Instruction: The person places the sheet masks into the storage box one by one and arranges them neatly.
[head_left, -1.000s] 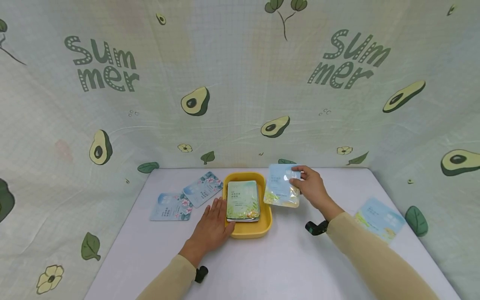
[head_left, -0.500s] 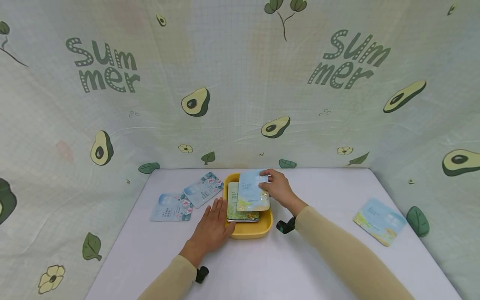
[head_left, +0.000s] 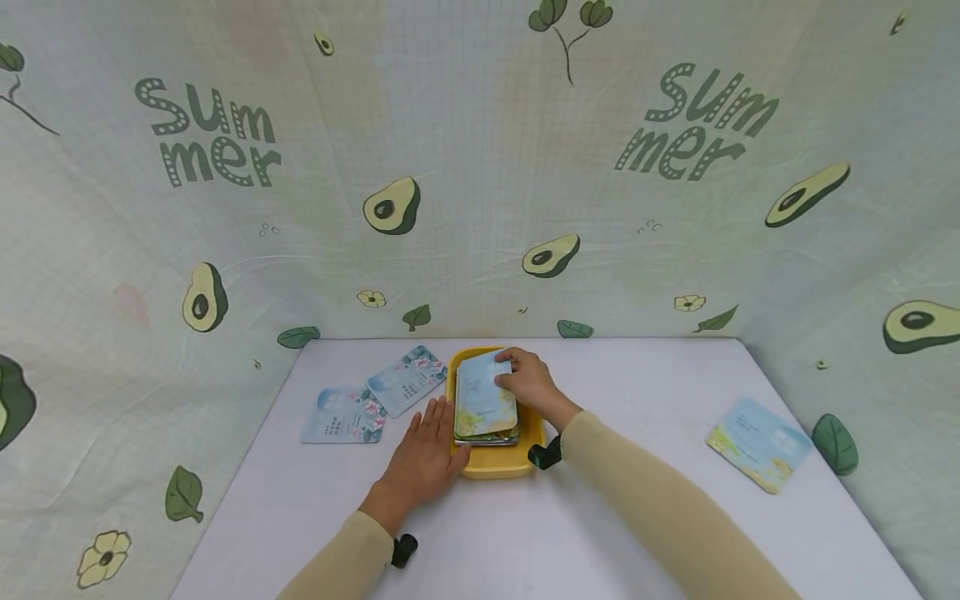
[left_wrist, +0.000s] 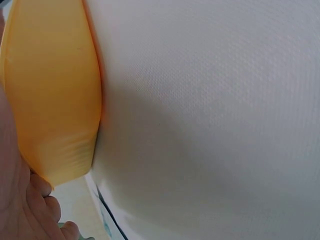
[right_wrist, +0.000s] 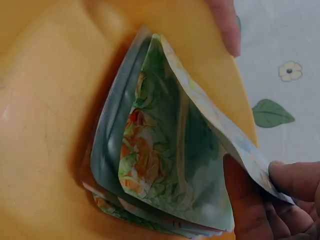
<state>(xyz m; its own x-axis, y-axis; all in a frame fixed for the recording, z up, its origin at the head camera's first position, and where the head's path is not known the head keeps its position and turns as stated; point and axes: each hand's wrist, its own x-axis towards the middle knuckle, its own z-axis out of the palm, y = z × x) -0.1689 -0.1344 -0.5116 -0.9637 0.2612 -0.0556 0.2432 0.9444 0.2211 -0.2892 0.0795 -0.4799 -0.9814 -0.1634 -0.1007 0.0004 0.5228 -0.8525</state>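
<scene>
My right hand [head_left: 534, 382] pinches a flat light-blue sachet [head_left: 482, 393] by its right edge, over a yellow tray [head_left: 501, 472]. In the right wrist view the thumb [right_wrist: 295, 181] lies on one face of the sachet and the fingers behind it; the sachet slants up from a stack of sachets inside the tray. The top green sachet [right_wrist: 150, 155] of that stack shows orange flowers and leaves. At the tray's left side, my left hand [head_left: 420, 458] rests against the rim with straight fingers. The left wrist view shows its fingertips beside the tray's outer wall [left_wrist: 55, 95].
Left of the tray lie two blue sachets with pink flowers, a nearer one [head_left: 345, 415] and a farther one [head_left: 405, 382]. Another light-blue sachet [head_left: 759, 444] lies near the right edge of the white table [head_left: 637, 550]. Patterned cloth [head_left: 480, 133] hangs behind.
My right hand has brought the light-blue sachet from right of the tray leftward and down onto the green stack. My left hand has stayed at the tray's rim.
</scene>
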